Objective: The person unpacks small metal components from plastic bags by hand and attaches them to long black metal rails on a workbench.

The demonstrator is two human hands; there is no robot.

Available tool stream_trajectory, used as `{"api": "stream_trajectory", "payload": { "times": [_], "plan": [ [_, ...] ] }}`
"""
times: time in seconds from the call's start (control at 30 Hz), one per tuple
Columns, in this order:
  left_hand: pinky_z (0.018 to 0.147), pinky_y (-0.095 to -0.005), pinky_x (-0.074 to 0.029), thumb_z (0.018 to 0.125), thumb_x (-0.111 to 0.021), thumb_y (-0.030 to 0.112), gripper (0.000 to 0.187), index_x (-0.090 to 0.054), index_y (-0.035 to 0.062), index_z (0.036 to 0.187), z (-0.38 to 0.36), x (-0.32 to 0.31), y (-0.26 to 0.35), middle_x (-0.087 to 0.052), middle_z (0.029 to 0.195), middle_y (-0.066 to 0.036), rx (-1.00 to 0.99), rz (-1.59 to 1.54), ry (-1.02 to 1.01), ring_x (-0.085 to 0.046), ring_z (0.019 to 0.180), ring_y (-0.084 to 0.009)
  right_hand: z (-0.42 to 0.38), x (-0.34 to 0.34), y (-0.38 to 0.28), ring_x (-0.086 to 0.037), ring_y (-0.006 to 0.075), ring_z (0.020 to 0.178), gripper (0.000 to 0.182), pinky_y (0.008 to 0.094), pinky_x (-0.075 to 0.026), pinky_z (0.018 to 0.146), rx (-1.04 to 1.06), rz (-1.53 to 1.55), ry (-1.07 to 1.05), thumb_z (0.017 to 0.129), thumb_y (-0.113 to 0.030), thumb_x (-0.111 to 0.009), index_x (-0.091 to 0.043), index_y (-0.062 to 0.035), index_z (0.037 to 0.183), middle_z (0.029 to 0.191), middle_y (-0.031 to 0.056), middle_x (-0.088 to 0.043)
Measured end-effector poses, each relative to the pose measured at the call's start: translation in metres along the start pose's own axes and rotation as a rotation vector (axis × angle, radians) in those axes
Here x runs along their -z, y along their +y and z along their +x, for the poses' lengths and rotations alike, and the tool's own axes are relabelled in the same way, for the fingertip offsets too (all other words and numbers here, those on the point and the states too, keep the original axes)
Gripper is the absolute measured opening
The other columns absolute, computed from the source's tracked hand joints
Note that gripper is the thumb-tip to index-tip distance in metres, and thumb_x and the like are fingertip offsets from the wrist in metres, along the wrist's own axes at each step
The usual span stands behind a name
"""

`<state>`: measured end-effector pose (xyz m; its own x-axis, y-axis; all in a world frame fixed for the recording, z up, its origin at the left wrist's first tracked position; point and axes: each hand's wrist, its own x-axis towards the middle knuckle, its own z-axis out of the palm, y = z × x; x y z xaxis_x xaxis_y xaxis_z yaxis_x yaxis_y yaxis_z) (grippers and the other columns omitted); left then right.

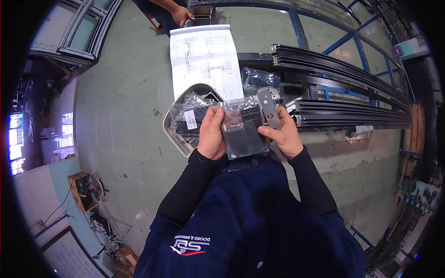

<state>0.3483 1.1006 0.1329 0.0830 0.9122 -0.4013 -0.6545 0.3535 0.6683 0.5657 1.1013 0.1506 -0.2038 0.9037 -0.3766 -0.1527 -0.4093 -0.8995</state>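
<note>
A clear plastic bag (244, 136) with dark flat pieces inside is held up in front of my body. My left hand (212, 134) pinches its left edge, thumb on top. On the other side, my right hand (283, 135) presses its thumb on the bag's right edge. Between the fingers of that same hand stands a grey metal plate with holes (266, 99). Just beyond my left hand is a light-coloured bin (168, 134) containing bagged dark parts (178, 121) with a white label.
Technical drawing sheets (204, 55) lie beyond the bin. Long black profiles (352, 113) extend to the right over a blue frame (299, 30). Another bag (259, 79) lies near the drawings. At the top, another person's hand (181, 16) is beside a box-shaped part (202, 14).
</note>
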Motion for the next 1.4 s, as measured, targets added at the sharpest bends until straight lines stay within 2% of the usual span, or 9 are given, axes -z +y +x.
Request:
{"api": "stream_trajectory", "payload": {
  "times": [0.1, 0.23, 0.53, 0.83, 0.93, 1.03, 1.13, 1.27, 1.4],
  "plan": [
    [0.097, -0.0348, -0.055, 0.11, -0.051, 0.021, 0.024, -0.05, 0.0029, 0.126, 0.001, 0.004, 0.0, -0.067, 0.122, -0.015, 0.019, -0.116, -0.089, -0.068, 0.111, -0.0202, 0.003, -0.005, 0.005, -0.057, 0.005, 0.068, 0.041, 0.0206, -0.045, 0.059, 0.032, 0.028, 0.083, 0.087, -0.005, -0.082, -0.053, -0.0033, 0.115, 0.09, 0.0023, -0.066],
    [0.099, -0.0297, -0.052, 0.099, -0.072, 0.012, 0.046, -0.053, 0.0001, 0.14, -0.002, 0.007, -0.008, -0.07, 0.122, -0.008, 0.075, 0.299, -0.24, -0.066, 0.111, -0.0138, 0.007, -0.004, 0.0, -0.056, 0.0054, 0.068, 0.039, 0.0204, -0.044, 0.058, 0.073, 0.234, 0.189, 0.089, -0.003, -0.079, -0.051, -0.0033, 0.116, 0.092, 0.0028, -0.064],
    [0.098, -0.0294, -0.053, 0.098, -0.072, 0.01, 0.04, -0.059, -0.0031, 0.133, 0.002, 0.009, -0.009, -0.071, 0.121, -0.009, 0.159, 0.199, -0.28, -0.067, 0.109, -0.0134, 0.006, 0.001, 0.001, -0.055, 0.0051, 0.068, 0.036, 0.0203, -0.044, 0.057, 0.067, 0.258, 0.191, 0.09, -0.002, -0.078, -0.05, -0.0045, 0.113, 0.094, 0.0026, -0.062],
    [0.079, -0.0291, -0.061, 0.096, -0.074, 0.008, 0.038, -0.061, -0.0053, 0.129, 0.002, 0.016, -0.015, -0.073, 0.108, -0.008, 0.219, 0.339, -0.253, -0.071, 0.092, -0.0125, 0.01, 0.004, 0.002, -0.052, 0.0042, 0.064, 0.031, 0.0193, -0.043, 0.056, 0.105, 0.271, 0.292, 0.091, -0.003, -0.076, -0.053, -0.0054, 0.111, 0.09, 0.0009, -0.063],
    [0.087, -0.0313, -0.06, 0.095, -0.075, 0.008, 0.049, -0.053, -0.006, 0.137, 0.005, 0.017, -0.013, -0.07, 0.119, -0.013, 0.293, 0.338, -0.249, -0.07, 0.101, -0.0157, 0.01, 0.005, 0.002, -0.052, 0.0039, 0.064, 0.031, 0.0196, -0.043, 0.056, 0.096, 0.267, 0.273, 0.091, -0.003, -0.077, -0.053, -0.0055, 0.111, 0.09, 0.001, -0.063],
    [0.103, -0.0369, -0.053, 0.095, -0.077, 0.013, 0.064, -0.043, -0.0045, 0.146, 0.005, 0.015, -0.027, -0.062, 0.134, -0.015, -0.041, 0.399, -0.159, -0.064, 0.12, -0.0228, 0.01, 0.004, 0.001, -0.057, 0.0052, 0.068, 0.032, 0.0208, -0.047, 0.058, 0.14, 0.187, 0.281, 0.091, -0.003, -0.077, -0.052, -0.0047, 0.112, 0.091, 0.0018, -0.064],
    [0.103, -0.0378, -0.052, 0.09, -0.083, 0.02, 0.091, -0.024, -0.0051, 0.155, 0.009, 0.004, -0.029, -0.053, 0.144, -0.021, -0.328, 0.437, -0.232, -0.062, 0.121, -0.0229, -0.002, -0.019, -0.005, -0.061, 0.0075, 0.07, 0.033, 0.0227, -0.05, 0.06, 0.201, -0.022, 0.273, 0.091, -0.003, -0.077, -0.052, -0.0036, 0.113, 0.096, 0.0047, -0.068],
    [0.101, -0.0406, -0.053, 0.099, -0.07, 0.028, 0.067, -0.038, -0.0024, 0.15, 0.008, -0.007, -0.012, -0.066, 0.126, -0.018, 0.071, 0.011, -0.395, -0.066, 0.116, -0.026, -0.022, -0.035, -0.018, -0.061, 0.0101, 0.066, 0.028, 0.0242, -0.052, 0.061, 0.038, 0.213, -0.076, 0.096, -0.006, -0.071, -0.051, -0.0018, 0.116, 0.118, 0.0147, -0.071],
    [0.098, -0.0375, -0.054, 0.104, -0.06, 0.016, 0.038, -0.055, -0.001, 0.137, 0.007, -0.012, -0.009, -0.069, 0.124, -0.013, 0.082, -0.019, -0.194, -0.067, 0.111, -0.021, -0.015, -0.018, -0.027, -0.058, 0.0065, 0.064, 0.031, 0.0219, -0.05, 0.056, 0.283, 0.028, 0.263, 0.093, -0.006, -0.075, -0.05, -0.0033, 0.112, 0.113, 0.0133, -0.071]
  ]
}}
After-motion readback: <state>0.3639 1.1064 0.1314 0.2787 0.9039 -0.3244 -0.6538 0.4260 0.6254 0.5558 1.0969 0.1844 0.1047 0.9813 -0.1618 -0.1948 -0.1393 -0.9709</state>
